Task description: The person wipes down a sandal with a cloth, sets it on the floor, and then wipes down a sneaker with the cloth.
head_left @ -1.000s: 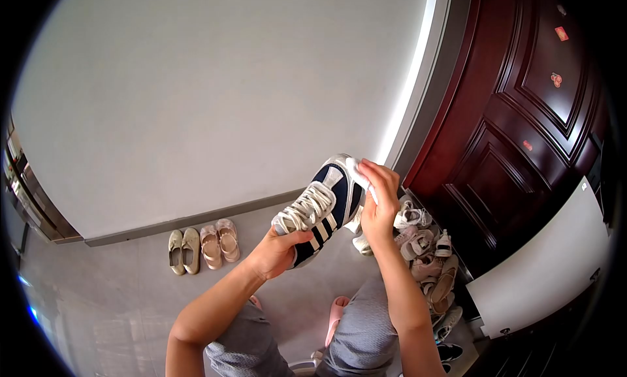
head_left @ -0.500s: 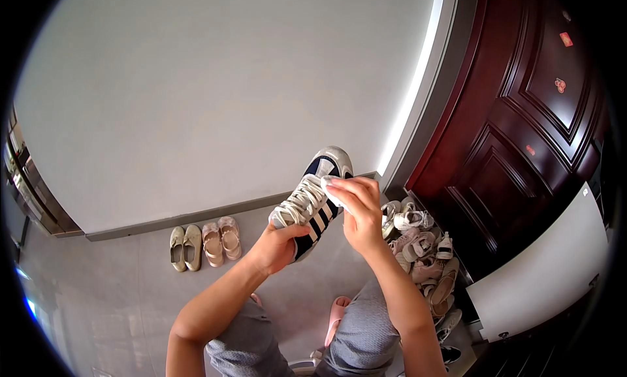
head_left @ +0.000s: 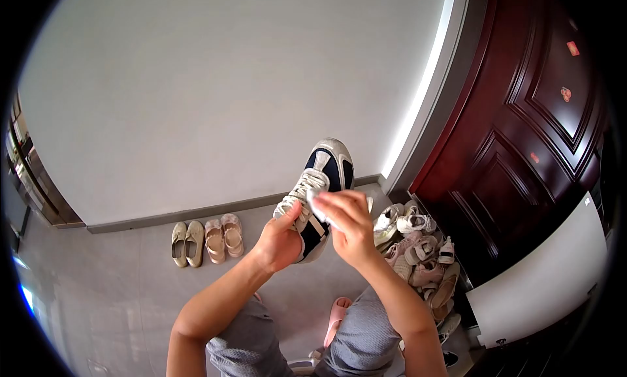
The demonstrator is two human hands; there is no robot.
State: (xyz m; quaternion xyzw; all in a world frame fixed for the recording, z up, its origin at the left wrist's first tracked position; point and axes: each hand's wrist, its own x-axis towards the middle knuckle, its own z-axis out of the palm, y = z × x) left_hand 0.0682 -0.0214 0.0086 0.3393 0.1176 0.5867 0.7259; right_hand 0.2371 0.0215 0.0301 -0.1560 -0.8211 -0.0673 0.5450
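Note:
A navy and off-white sneaker (head_left: 322, 161) with cream laces is held up in front of me, its toe pointing away. My left hand (head_left: 277, 243) grips it near the heel, the thumb lying up along the lace side. Pinched in the fingers of my right hand (head_left: 353, 223) is a small white wipe (head_left: 316, 204), pressed against the sneaker's side beside the laces. That hand covers part of the side stripes.
Beige flats (head_left: 187, 244) and pink strapped shoes (head_left: 224, 238) stand by the wall at left. A heap of shoes (head_left: 424, 253) lies at right, near a dark red door (head_left: 496, 168) and a white panel (head_left: 535, 285). Pink slippers (head_left: 337, 317) are on my feet.
My right hand has moved down and left along the sneaker with the wipe. The left thumb has lifted toward the laces, and the sneaker has turned slightly.

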